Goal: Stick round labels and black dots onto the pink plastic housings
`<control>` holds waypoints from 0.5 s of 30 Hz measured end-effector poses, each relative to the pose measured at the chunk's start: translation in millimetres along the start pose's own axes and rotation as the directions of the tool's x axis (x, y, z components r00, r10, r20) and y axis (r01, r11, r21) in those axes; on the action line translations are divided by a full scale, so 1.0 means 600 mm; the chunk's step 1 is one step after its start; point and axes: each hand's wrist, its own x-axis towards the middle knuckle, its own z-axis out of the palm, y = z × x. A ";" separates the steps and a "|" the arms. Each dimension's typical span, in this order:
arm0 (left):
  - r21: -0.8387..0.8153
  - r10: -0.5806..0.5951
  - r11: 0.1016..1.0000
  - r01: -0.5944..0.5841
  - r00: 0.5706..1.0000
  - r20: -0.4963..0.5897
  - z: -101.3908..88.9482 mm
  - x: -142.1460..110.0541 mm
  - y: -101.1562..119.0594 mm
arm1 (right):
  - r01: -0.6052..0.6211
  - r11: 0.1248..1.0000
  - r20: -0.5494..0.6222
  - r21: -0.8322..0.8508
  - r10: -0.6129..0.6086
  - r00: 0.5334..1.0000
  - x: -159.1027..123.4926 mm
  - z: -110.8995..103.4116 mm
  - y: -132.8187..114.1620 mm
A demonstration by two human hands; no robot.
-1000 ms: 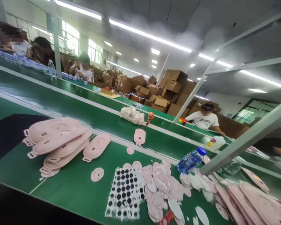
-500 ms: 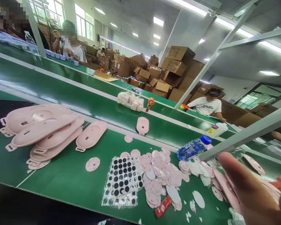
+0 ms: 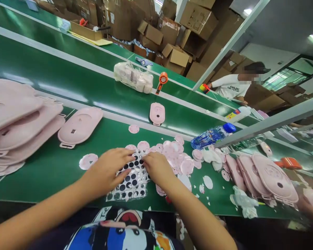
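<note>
A sheet of black dots point(image 3: 131, 182) is seen at lower centre of the frame, its upper left overlapped by the left hand point(image 3: 108, 171), thumb and fingers parted. Its upper right is touched by the right hand point(image 3: 158, 168), fingers curled; whether anything is pinched cannot be told.

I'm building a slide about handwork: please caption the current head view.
Left hand and right hand at black-dotted sheets, beside heaped pink discs on a green worktop.

Has a rectangular black-dotted plastic sheet point(image 3: 133, 182) on the flat green table point(image 3: 54, 184), between overlapping pink oval plastic plates point(image 3: 23, 139), left, and round pink discs point(image 3: 172, 152), mostly right.
</note>
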 end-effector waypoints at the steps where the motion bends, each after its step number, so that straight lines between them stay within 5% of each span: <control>1: 0.080 0.028 0.996 -0.034 0.998 0.064 0.014 -0.003 -0.007 | 0.005 1.000 0.020 -0.006 -0.004 1.000 0.006 0.009 0.001; 6: 0.363 -0.004 0.929 -0.080 0.974 0.227 0.056 -0.012 -0.028 | 0.031 0.998 0.117 -0.051 -0.025 0.993 0.031 -0.008 -0.004; 12: 0.328 -0.062 0.944 -0.042 0.952 0.301 0.048 -0.008 -0.019 | 0.114 0.993 0.146 0.034 -0.118 0.982 0.043 -0.030 -0.014; 15: 0.166 -0.001 0.985 -0.049 0.958 0.287 0.009 0.001 -0.032 | 0.146 0.983 0.087 0.116 -0.156 0.984 0.014 -0.029 -0.023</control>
